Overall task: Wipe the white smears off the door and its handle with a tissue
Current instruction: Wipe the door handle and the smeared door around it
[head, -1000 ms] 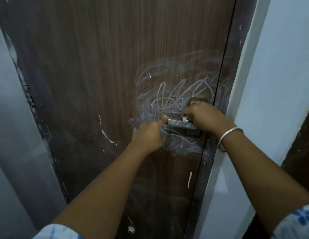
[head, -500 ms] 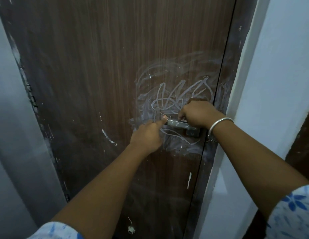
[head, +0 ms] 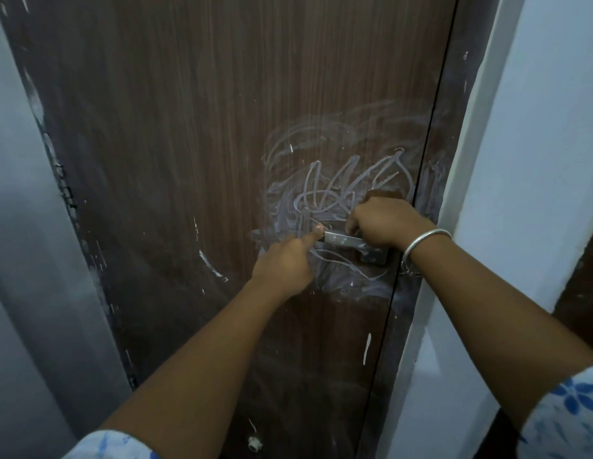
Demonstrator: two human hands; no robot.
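Both my hands were at the door handle (head: 343,240), a metal lever low on the right side of the brown wooden door (head: 205,144). My left hand (head: 285,263) was curled, its fingertips pinching the lever's free end. My right hand (head: 384,223) was closed over the lever nearer the lock plate (head: 374,258) — the tissue was probably bunched inside that fist, but I could not see it. White smears (head: 338,180) looped across the wood above the handle and spread below it too. A silver bangle (head: 421,241) sat on my right wrist, close to the door frame (head: 431,293) — pale wall (head: 537,144) beyond.
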